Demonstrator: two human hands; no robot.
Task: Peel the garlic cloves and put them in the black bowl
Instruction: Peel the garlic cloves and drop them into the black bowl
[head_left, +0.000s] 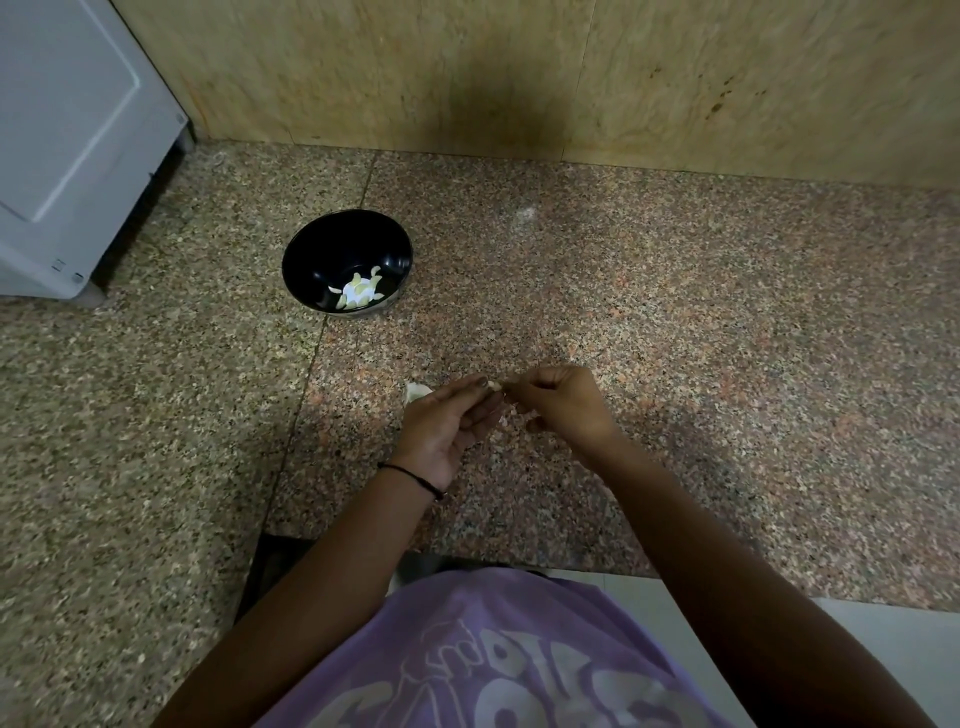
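Pale clove (495, 385) — left hand (448, 430), right hand (566, 404)

Count so far:
- black bowl (311, 254) x1, 10 o'clock of centre
- peeled cloves (358, 291) inside it: about five; a bright spot on the bottom blocks an exact number
- garlic clove (495, 385) x1, dead centre, pinched between both hands
- hands x2: left hand (447, 426), right hand (566, 402)
- pale scrap (415, 391) x1 on the counter (727, 312), 9 o'clock of the left hand
- black wrist thread (413, 474) x1
- white appliance (67, 130) x1, far 10 o'clock
- purple shirt (493, 649) x1, 6 o'clock
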